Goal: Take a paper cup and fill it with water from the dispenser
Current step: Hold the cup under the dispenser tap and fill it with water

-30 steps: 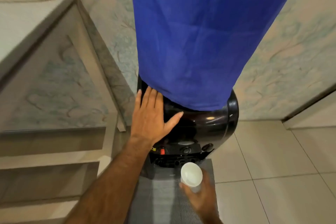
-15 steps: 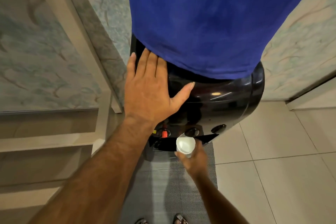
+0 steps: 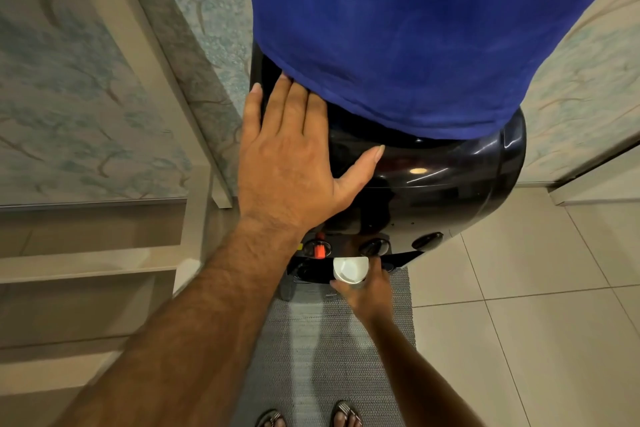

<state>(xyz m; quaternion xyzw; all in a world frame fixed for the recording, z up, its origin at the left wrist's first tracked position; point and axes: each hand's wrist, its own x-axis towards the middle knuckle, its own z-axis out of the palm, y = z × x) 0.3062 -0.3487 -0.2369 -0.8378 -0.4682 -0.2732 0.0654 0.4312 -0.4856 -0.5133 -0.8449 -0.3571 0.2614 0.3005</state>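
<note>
A black water dispenser (image 3: 433, 184) stands against the wall, its bottle wrapped in a blue cloth cover (image 3: 398, 28). My left hand (image 3: 294, 163) lies flat on the dispenser's top left, fingers spread, holding nothing. My right hand (image 3: 367, 291) grips a white paper cup (image 3: 350, 269) from the side and holds it upright under the front of the dispenser, below the middle black tap (image 3: 374, 246). A red tap (image 3: 318, 249) is to the left of it and another black tap (image 3: 426, 240) to the right. The cup's inside looks white; whether it holds water I cannot tell.
A grey mat (image 3: 329, 357) lies on the tiled floor (image 3: 536, 322) before the dispenser, with my sandalled feet (image 3: 308, 418) on it. A cream shelf unit (image 3: 90, 267) stands close on the left. Patterned wallpaper (image 3: 86, 97) lines the wall behind.
The view has closed in and tilted down. My right hand has carried the cup forward, from over the mat to under the dispenser's taps. The left hand stays flat on the dispenser.
</note>
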